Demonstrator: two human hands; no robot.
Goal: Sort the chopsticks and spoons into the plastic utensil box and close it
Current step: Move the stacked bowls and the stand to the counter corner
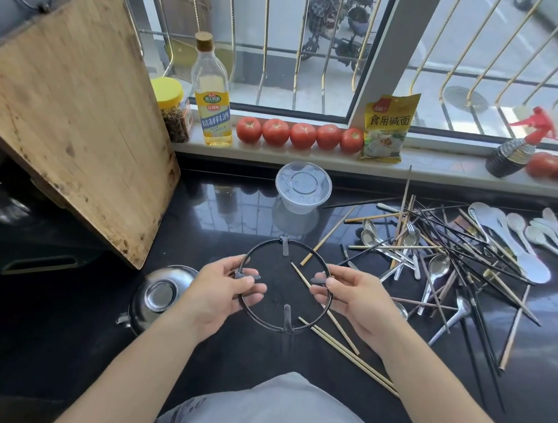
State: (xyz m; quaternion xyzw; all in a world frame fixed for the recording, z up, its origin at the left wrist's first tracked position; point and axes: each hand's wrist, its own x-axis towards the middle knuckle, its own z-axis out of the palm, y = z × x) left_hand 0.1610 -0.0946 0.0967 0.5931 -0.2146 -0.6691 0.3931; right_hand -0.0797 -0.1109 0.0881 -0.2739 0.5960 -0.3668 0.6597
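two hands: left (224, 288), right (354, 300). one black ring (286, 286). one clear tub (303, 187). one board (71, 110). one oil bottle (211, 97). one yellow-lid jar (173, 107). one spray bottle (518, 150). one yellow packet (387, 126). one steel bowl (158, 293). tomatoes (301, 135): five in row left of packet, more at far right, count unclear. chopsticks (439, 249) and spoons (516, 233): tangled heap, too many to count.

Chopsticks (438, 259), spoons (516, 233) heaped, perhaps tangled
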